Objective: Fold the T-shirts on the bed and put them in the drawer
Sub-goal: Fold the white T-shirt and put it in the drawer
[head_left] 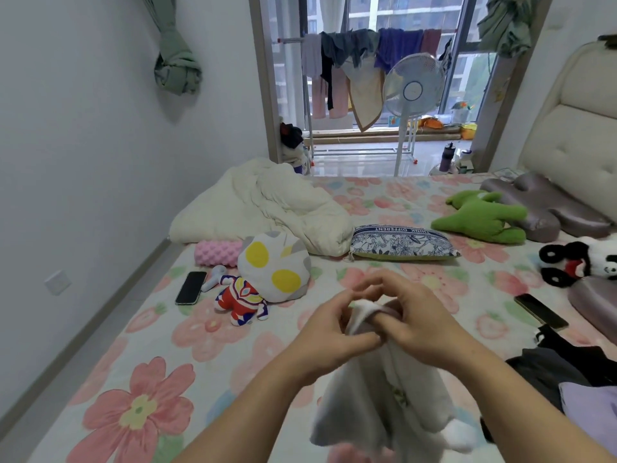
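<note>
White T-shirt (374,392): bunched top edge is pinched between left hand (329,332) and right hand (419,324), fingers curled round it; remainder is hung below both hands, above the bed (207,362)

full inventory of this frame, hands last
T-shirt: 1, pale grey-white, held up, lower centre
bedsheet: 1, pink floral, under everything
quilt: 1, cream, bunched back left
bumpy pillow: 1, pink, beside quilt
hero cushion: 1, white-yellow, left of centre
hero plush: 1, red-blue, just in front of it
phones: 2, black, left side, right side
floral pillow: 1, blue and white, centre
green plush: 1, green, back right
panda plush: 1, black and white, right edge
mauve pillows: 2, mauve, right side
dark clothes: pile, black, right edge
lilac garment: 1, lilac, lower right
fan: 1, white, background
laundry: several, mixed, hung behind fan
curtains: 2, green, knotted
left hand: 1, grips T-shirt top
right hand: 1, grips T-shirt top
</note>
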